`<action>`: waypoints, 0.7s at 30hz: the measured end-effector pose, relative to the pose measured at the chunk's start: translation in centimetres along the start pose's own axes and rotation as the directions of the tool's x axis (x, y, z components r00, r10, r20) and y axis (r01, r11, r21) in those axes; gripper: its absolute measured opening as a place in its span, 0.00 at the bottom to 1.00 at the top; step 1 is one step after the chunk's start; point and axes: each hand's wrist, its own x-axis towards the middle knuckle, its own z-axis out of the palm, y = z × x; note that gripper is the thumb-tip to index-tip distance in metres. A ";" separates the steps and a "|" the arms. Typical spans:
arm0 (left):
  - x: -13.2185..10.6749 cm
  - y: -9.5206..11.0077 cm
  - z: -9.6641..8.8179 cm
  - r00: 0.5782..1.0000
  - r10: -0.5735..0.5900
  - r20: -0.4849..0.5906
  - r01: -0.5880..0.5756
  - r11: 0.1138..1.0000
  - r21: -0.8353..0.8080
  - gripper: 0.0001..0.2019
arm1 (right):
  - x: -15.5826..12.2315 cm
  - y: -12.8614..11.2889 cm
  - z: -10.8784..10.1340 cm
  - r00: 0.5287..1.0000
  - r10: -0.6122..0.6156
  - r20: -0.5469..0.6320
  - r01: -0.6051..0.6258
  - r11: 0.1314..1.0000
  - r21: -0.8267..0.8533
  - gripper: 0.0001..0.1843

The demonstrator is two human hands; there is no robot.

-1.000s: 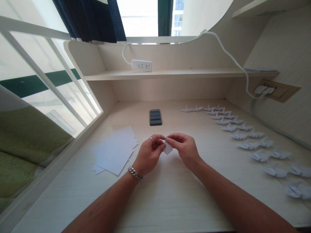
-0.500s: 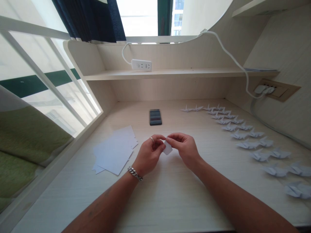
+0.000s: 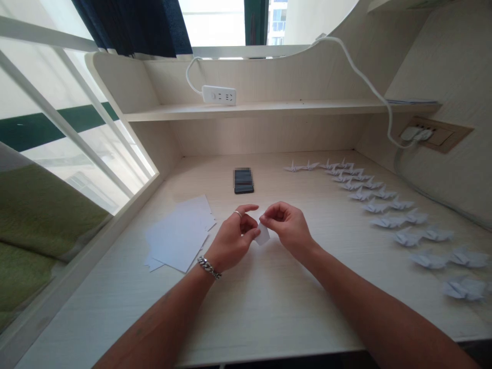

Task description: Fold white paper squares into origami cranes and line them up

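Observation:
Between my two hands is a small folded piece of white paper [image 3: 263, 236], held up over the desk. My left hand [image 3: 234, 237], with a ring and a chain bracelet, pinches its lower left side between thumb and curled fingers, while the index finger sticks out above. At the top corner, my right hand [image 3: 287, 223] grips the paper between thumb and fingertips. Exact creases in the paper are too small to make out. Left of my hands lies a loose stack of white paper sheets [image 3: 179, 233].
Several white paper cranes [image 3: 388, 220] stand in rows along the desk's right side. A dark phone [image 3: 243, 182] lies beyond my hands. On the shelf [image 3: 269, 108] sits a white power strip [image 3: 219, 95]. A white cable [image 3: 361, 77] runs to the wall socket [image 3: 442, 134].
My left index finger has lifted off the paper and now points outward. The right hand keeps its pinch at the top corner. The whole view has shifted slightly.

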 end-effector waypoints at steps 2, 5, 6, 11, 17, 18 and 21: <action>0.0 0.1 0.1 1.000 -0.001 -0.002 0.001 1.000 -0.008 0.22 | -0.1 0.1 0.1 0.999 -0.042 -0.018 0.042 0.999 -0.021 0.10; 0.0 0.1 0.0 1.000 -0.012 -0.002 0.012 0.999 -0.046 0.20 | -0.1 0.1 0.1 0.999 -0.049 -0.006 0.049 0.998 -0.026 0.09; 0.0 0.0 -0.1 1.000 -0.017 0.001 0.017 0.998 -0.053 0.20 | -0.1 0.0 0.1 0.999 -0.027 0.030 0.028 0.999 -0.028 0.11; 0.0 -0.4 -0.1 0.999 -0.041 0.033 0.043 0.998 -0.047 0.18 | -0.1 -0.3 -0.2 0.987 0.048 0.152 -0.034 0.995 -0.089 0.13; 0.1 -0.4 -0.1 0.998 -0.061 -0.016 0.060 0.994 -0.089 0.17 | -0.2 -0.1 -0.2 0.989 0.087 0.121 -0.074 0.992 -0.105 0.18; 0.1 -0.5 -0.1 0.998 -0.058 -0.037 0.054 0.994 -0.099 0.17 | -0.1 0.0 -0.2 0.979 0.124 0.160 -0.108 0.988 -0.108 0.19; 0.3 -0.7 -0.1 0.995 -0.062 -0.083 0.047 0.983 -0.179 0.16 | 0.1 0.4 -0.4 0.942 0.206 0.265 -0.174 0.975 -0.140 0.15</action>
